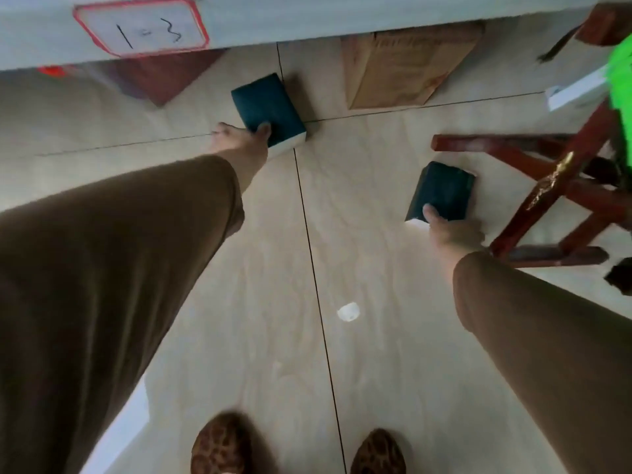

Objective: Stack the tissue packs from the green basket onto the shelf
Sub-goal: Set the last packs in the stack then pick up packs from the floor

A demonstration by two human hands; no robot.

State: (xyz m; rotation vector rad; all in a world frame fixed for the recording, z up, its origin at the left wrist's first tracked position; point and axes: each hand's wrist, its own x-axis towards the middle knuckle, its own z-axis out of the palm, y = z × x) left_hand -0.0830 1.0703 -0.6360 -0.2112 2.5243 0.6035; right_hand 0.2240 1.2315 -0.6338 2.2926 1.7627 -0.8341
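Here, each hand's grip clamps a dark-green tissue pack: left hand holds the 11 o'clock pack, right hand the 2 o'clock pack.

Two dark teal rectangular tissue packs; two hands; one red wooden stool; one cardboard box; two leopard-print slippers; one red-bordered paper label.

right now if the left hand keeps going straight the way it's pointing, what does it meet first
Probably the shelf edge bearing the red-bordered label. The left hand grips a tissue pack aimed up toward it; depth is unclear.
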